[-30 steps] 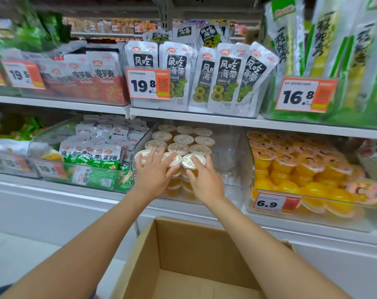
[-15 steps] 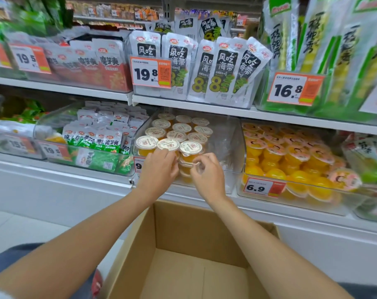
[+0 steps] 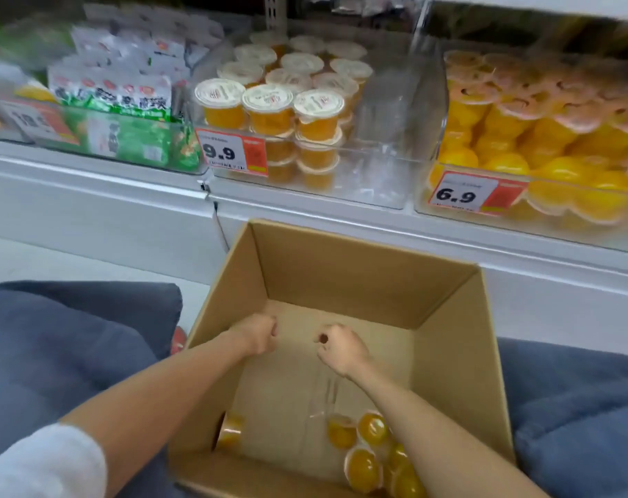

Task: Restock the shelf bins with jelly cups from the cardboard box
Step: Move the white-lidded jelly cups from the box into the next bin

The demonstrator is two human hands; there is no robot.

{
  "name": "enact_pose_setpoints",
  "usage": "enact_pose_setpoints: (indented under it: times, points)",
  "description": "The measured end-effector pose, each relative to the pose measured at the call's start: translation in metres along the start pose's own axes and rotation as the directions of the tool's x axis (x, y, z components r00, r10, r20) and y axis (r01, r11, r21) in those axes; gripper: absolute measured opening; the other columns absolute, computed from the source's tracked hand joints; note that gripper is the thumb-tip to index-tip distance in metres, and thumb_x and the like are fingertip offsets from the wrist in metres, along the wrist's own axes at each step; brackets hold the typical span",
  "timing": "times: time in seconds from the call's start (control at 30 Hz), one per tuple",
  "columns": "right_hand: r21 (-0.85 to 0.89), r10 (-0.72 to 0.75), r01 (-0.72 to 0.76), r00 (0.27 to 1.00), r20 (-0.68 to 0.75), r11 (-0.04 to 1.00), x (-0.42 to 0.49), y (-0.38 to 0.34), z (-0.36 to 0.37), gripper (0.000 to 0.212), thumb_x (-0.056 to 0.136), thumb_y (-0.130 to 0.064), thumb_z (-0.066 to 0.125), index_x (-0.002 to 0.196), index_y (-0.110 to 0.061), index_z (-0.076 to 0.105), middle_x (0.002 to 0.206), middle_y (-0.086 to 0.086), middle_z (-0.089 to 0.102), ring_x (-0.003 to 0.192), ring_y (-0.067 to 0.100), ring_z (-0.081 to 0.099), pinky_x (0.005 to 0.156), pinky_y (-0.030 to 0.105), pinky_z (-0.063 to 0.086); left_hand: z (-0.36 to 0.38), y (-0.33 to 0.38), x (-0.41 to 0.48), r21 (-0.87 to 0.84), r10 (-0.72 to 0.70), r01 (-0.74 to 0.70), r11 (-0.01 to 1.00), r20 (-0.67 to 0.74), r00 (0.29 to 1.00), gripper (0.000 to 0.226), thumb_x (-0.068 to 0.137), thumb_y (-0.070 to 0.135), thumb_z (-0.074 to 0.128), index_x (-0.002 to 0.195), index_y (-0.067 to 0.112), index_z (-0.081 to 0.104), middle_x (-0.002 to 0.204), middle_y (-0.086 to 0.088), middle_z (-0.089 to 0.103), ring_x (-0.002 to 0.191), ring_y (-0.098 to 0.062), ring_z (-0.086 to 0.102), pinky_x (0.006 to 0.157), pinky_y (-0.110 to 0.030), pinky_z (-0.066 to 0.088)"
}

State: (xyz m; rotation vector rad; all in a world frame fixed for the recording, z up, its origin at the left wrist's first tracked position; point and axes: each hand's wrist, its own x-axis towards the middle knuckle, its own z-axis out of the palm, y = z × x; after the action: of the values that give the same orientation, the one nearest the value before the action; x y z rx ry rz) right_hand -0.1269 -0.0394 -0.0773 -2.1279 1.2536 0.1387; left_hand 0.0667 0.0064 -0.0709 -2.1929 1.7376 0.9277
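An open cardboard box (image 3: 445,318) stands on the floor below the shelf. Several orange jelly cups (image 3: 363,469) lie at its near end, one more (image 3: 230,431) by the left wall. My left hand (image 3: 257,334) and my right hand (image 3: 339,348) hang inside the box above its bare bottom, fingers curled, holding nothing. On the shelf, a clear bin (image 3: 388,156) with a 9.9 tag holds stacked jelly cups (image 3: 269,109) with white lids on its left side; its right side is bare.
To the right a second clear bin (image 3: 427,195) tagged 6.9 is full of yellow jelly cups. To the left a bin (image 3: 36,136) holds green and white snack packs. Blue-clad knees (image 3: 72,354) flank the box. The white shelf base runs behind it.
Both hands have left the cups in the 9.9 bin and dropped into the cardboard box. The view has tilted down, showing the box bottom and the cups there.
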Motion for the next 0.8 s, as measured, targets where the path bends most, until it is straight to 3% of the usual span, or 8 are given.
enact_pose_setpoints:
  times: [0.1, 0.2, 0.3, 0.4, 0.53, 0.6, 0.7, 0.8]
  points:
    - [-0.040, 0.073, -0.067, 0.981, 0.181, 0.997, 0.000, 0.024, 0.043, 0.028, 0.086, -0.018, 0.052, 0.110, -0.024, 0.065, 0.120, 0.003, 0.063, 0.109, 0.026, 0.060, 0.088, 0.027, 0.046, 0.048, -0.021, 0.007, 0.124, -0.065, 0.036, 0.992, 0.241, 0.968, 0.036, 0.088, 0.018, 0.059, 0.123, 0.014, 0.053, 0.126, -0.007, 0.055, 0.106, -0.021, 0.055, 0.083, -0.028, 0.044]
    - [-0.042, 0.119, -0.112, 0.948, 0.294, 0.993, -0.003, 0.036, 0.075, 0.029, 0.085, -0.018, 0.052, 0.111, -0.024, 0.064, 0.123, 0.004, 0.063, 0.112, 0.026, 0.059, 0.088, 0.026, 0.045, 0.092, -0.038, 0.003, 0.214, -0.174, 0.090, 0.973, 0.413, 0.894, 0.047, 0.089, 0.018, 0.061, 0.134, 0.012, 0.047, 0.137, -0.008, 0.051, 0.121, -0.027, 0.053, 0.085, -0.028, 0.046]
    - [-0.042, 0.136, -0.130, 0.925, 0.355, 0.991, -0.003, 0.042, 0.096, 0.028, 0.086, -0.019, 0.052, 0.111, -0.022, 0.064, 0.123, 0.005, 0.062, 0.113, 0.027, 0.058, 0.089, 0.027, 0.045, 0.119, -0.039, -0.004, 0.392, -0.144, -0.024, 0.920, 0.395, 0.907, 0.041, 0.094, 0.017, 0.053, 0.133, 0.010, 0.051, 0.140, -0.010, 0.051, 0.130, -0.029, 0.046, 0.101, -0.035, 0.039]
    - [-0.047, 0.145, -0.137, 0.912, 0.384, 0.989, -0.002, 0.044, 0.109, 0.028, 0.088, -0.016, 0.051, 0.112, -0.022, 0.063, 0.123, 0.007, 0.062, 0.113, 0.028, 0.058, 0.089, 0.027, 0.046, 0.143, -0.042, -0.007, 0.411, -0.192, 0.039, 0.911, 0.338, 0.921, 0.044, 0.096, 0.016, 0.049, 0.139, 0.008, 0.046, 0.148, -0.013, 0.041, 0.138, -0.031, 0.034, 0.115, -0.045, 0.023]
    - [-0.050, 0.146, -0.137, 0.901, 0.409, 0.989, -0.003, 0.045, 0.117, 0.028, 0.090, -0.017, 0.050, 0.115, -0.020, 0.062, 0.124, 0.009, 0.061, 0.112, 0.030, 0.058, 0.086, 0.027, 0.044, 0.145, -0.047, -0.006, 0.244, -0.250, 0.159, 0.957, 0.413, 0.876, 0.045, 0.095, 0.015, 0.047, 0.140, 0.013, 0.043, 0.149, -0.008, 0.041, 0.139, -0.026, 0.035, 0.116, -0.042, 0.020]
    - [-0.034, 0.150, -0.149, 0.904, 0.400, 0.988, -0.004, 0.046, 0.117, 0.029, 0.090, -0.017, 0.050, 0.117, -0.020, 0.062, 0.124, 0.009, 0.061, 0.112, 0.029, 0.058, 0.086, 0.026, 0.044, 0.140, -0.044, -0.001, 0.074, -0.254, 0.247, 0.966, 0.443, 0.860, 0.051, 0.089, 0.020, 0.056, 0.138, 0.010, 0.046, 0.144, -0.011, 0.046, 0.132, -0.027, 0.044, 0.112, -0.035, 0.033]
    - [-0.016, 0.141, -0.145, 0.924, 0.356, 0.989, -0.003, 0.047, 0.114, 0.039, 0.088, -0.014, 0.049, 0.127, -0.020, 0.056, 0.127, 0.008, 0.060, 0.114, 0.029, 0.057, 0.088, 0.027, 0.045, 0.125, -0.038, 0.010, -0.146, -0.210, 0.285, 0.947, 0.389, 0.897, 0.052, 0.082, 0.020, 0.070, 0.129, 0.009, 0.051, 0.127, -0.009, 0.057, 0.108, -0.021, 0.056, 0.079, -0.017, 0.050]
    - [0.000, 0.058, -0.060, 0.974, 0.220, 0.998, -0.002, 0.042, 0.102, 0.062, 0.081, -0.011, 0.057, 0.140, -0.021, 0.042, 0.137, 0.006, 0.050, 0.124, 0.027, 0.049, 0.098, 0.031, 0.043, 0.094, -0.016, 0.019, -0.404, -0.207, 0.327, 0.854, 0.312, 0.927, 0.050, 0.071, 0.034, 0.076, 0.110, 0.015, 0.052, 0.108, -0.006, 0.064, 0.095, -0.020, 0.062, 0.076, -0.030, 0.050]
